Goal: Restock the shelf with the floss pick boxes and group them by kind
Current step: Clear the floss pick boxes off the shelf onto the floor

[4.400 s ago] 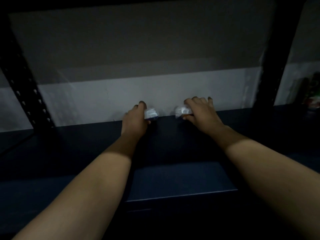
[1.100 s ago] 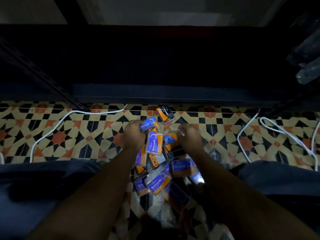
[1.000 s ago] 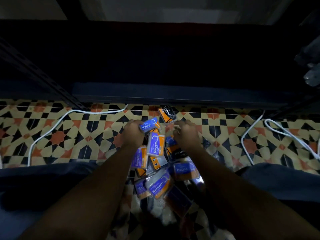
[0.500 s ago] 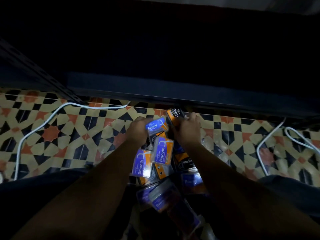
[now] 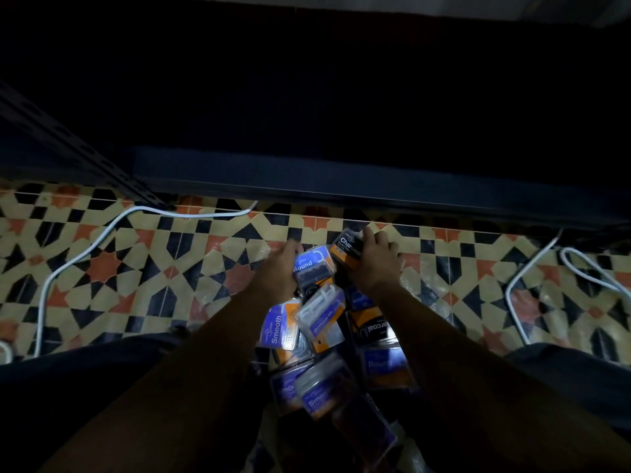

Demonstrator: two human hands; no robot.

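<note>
Where hands dig, white cable (image 5: 102, 233) flanks boxes (image 5: 317, 322).

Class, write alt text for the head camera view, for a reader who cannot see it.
Seen from above, the left hand grips a blue "Round" floss pick box and the right hand a black "Charcoal" box, above a pile of boxes on a patterned tile floor, before a dark shelf.
</note>
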